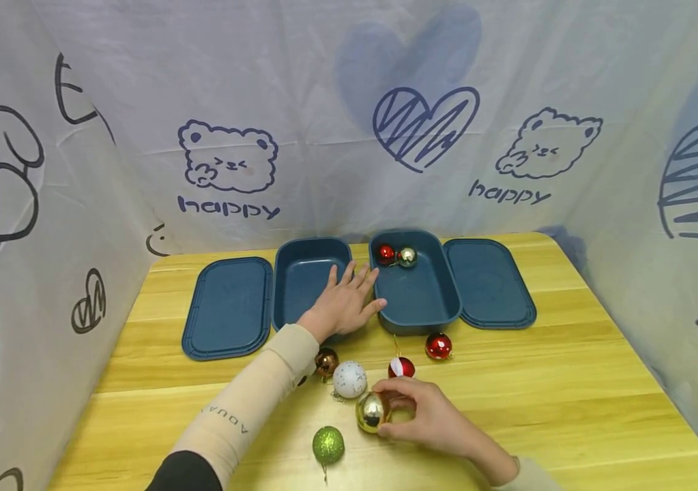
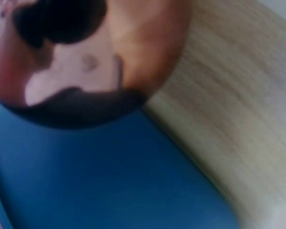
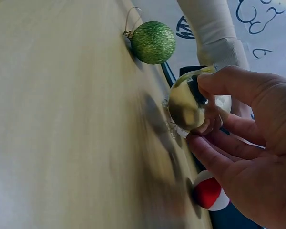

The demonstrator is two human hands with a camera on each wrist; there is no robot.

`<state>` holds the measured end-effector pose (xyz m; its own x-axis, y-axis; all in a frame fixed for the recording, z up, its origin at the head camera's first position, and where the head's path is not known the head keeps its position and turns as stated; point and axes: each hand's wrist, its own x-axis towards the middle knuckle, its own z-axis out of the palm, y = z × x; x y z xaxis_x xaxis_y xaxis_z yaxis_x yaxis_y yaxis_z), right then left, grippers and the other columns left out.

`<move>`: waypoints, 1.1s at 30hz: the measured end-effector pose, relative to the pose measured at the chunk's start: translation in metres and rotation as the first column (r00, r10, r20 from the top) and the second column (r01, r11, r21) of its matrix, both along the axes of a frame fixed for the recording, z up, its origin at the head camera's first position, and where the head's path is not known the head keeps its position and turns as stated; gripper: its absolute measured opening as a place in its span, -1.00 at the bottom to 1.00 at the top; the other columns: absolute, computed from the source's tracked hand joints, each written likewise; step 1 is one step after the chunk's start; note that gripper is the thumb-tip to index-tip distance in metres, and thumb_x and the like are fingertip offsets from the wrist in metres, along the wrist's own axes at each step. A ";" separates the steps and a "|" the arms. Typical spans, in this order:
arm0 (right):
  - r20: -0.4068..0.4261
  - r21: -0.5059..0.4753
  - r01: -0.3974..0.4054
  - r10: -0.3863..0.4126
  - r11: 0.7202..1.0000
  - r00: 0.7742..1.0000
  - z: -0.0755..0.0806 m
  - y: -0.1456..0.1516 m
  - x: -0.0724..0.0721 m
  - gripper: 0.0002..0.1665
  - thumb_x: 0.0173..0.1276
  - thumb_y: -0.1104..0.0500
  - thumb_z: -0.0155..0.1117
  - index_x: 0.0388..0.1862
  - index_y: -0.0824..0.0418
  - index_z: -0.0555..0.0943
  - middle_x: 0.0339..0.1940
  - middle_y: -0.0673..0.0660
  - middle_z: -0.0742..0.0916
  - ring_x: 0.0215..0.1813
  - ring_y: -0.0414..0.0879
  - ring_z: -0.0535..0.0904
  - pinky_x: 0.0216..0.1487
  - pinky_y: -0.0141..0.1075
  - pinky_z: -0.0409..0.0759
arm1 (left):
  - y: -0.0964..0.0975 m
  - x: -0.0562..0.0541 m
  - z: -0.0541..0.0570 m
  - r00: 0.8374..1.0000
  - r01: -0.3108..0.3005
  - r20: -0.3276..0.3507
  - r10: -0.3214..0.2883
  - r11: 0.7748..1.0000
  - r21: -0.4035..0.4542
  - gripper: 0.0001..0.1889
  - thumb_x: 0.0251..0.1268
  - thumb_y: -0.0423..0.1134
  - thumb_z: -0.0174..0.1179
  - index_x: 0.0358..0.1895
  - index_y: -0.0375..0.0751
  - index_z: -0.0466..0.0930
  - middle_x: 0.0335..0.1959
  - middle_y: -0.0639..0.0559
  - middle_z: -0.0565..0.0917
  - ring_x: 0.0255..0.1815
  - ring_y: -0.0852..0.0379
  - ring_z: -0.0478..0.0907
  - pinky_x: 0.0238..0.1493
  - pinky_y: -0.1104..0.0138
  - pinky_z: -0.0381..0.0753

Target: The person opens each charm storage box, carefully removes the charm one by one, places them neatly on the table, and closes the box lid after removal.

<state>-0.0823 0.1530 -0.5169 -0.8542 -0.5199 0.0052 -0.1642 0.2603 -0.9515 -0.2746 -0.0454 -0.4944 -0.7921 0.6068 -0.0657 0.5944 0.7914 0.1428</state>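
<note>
My right hand [image 1: 431,417] pinches a shiny gold Christmas ball [image 1: 372,412] between thumb and fingers; the right wrist view shows this gold ball [image 3: 183,105] up close. My left hand [image 1: 346,305] lies with fingers spread between two blue boxes, its fingertips at the near rim of the right box [image 1: 422,300]. Beneath the left wrist sits a brown ball [image 1: 327,363], whose mirror surface fills the top of the left wrist view. A white speckled ball [image 1: 350,380] and a red-and-white ball [image 1: 401,367] lie by the gold one. Nearer is a green glitter ball [image 1: 328,445].
Inside the right box are a small red ball [image 1: 386,254] and a small gold ball [image 1: 407,257]. The left box [image 1: 299,273] stands beside it. Flat blue lids [image 1: 228,307] [image 1: 488,283] lie at the outer sides. A red dotted ball [image 1: 439,346] is before the right box. Printed cloth surrounds the table.
</note>
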 end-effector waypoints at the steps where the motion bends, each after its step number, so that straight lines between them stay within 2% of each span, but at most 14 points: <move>1: 0.011 0.002 -0.004 0.004 1.000 1.000 -0.001 0.000 0.000 -0.35 0.26 0.18 0.63 0.32 0.24 0.63 0.22 0.23 0.70 0.19 -0.12 0.73 0.26 -0.34 0.69 | 0.000 0.000 0.000 1.000 0.000 0.000 0.000 1.000 -0.001 -0.15 0.66 0.40 -0.42 0.77 -0.03 -0.14 0.78 -0.12 -0.06 0.80 -0.24 -0.22 0.70 -0.29 -0.24; 6: 0.070 0.003 -0.026 0.026 1.000 0.997 -0.003 -0.002 0.002 -0.34 0.27 0.20 0.61 0.33 0.29 0.60 0.25 0.26 0.69 0.19 -0.12 0.74 0.25 -0.37 0.69 | 0.000 0.000 -0.001 1.000 0.000 -0.001 0.000 1.000 0.003 -0.15 0.66 0.40 -0.43 0.77 -0.03 -0.14 0.78 -0.12 -0.06 0.80 -0.24 -0.21 0.70 -0.29 -0.23; 9: 0.075 0.000 -0.034 0.034 0.999 0.997 -0.004 -0.002 0.003 -0.34 0.28 0.21 0.60 0.33 0.30 0.60 0.25 0.28 0.69 0.19 -0.12 0.74 0.25 -0.36 0.69 | 0.000 0.000 -0.001 1.000 -0.003 0.002 0.003 1.000 0.004 -0.15 0.66 0.41 -0.43 0.77 -0.02 -0.15 0.78 -0.11 -0.07 0.80 -0.24 -0.22 0.71 -0.29 -0.23; 18: 0.045 0.026 -0.047 0.045 0.999 0.998 -0.005 0.002 0.003 -0.37 0.27 0.21 0.60 0.30 0.28 0.60 0.18 0.24 0.71 0.14 -0.16 0.74 0.22 -0.34 0.71 | 0.000 0.001 -0.003 1.000 -0.007 0.003 0.007 1.000 0.017 -0.16 0.67 0.40 -0.41 0.77 -0.02 -0.13 0.78 -0.11 -0.06 0.80 -0.23 -0.23 0.70 -0.30 -0.23; 26: -0.029 0.093 -0.064 0.067 0.994 0.997 -0.006 0.004 0.004 -0.33 0.26 0.19 0.60 0.33 0.30 0.61 0.18 0.18 0.72 0.11 -0.20 0.73 0.22 -0.33 0.71 | 0.000 0.001 -0.003 1.000 -0.012 0.003 0.012 1.000 0.010 -0.15 0.66 0.41 -0.43 0.77 0.01 -0.19 0.79 -0.11 -0.09 0.80 -0.22 -0.24 0.71 -0.29 -0.24; 33: -0.031 0.142 -0.065 0.070 0.988 0.997 -0.006 0.006 0.004 -0.33 0.26 0.13 0.61 0.33 0.25 0.62 0.19 0.13 0.73 0.12 -0.19 0.74 0.22 -0.27 0.72 | 0.000 0.001 -0.005 1.000 -0.005 -0.006 0.005 1.000 0.017 -0.16 0.66 0.40 -0.42 0.77 -0.01 -0.15 0.78 -0.12 -0.06 0.80 -0.24 -0.21 0.70 -0.29 -0.23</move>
<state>-0.0783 0.1587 -0.5227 -0.8179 -0.5738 -0.0423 -0.2188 0.3782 -0.8995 -0.2739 -0.0452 -0.4996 -0.7955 0.6039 -0.0501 0.5914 0.7918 0.1527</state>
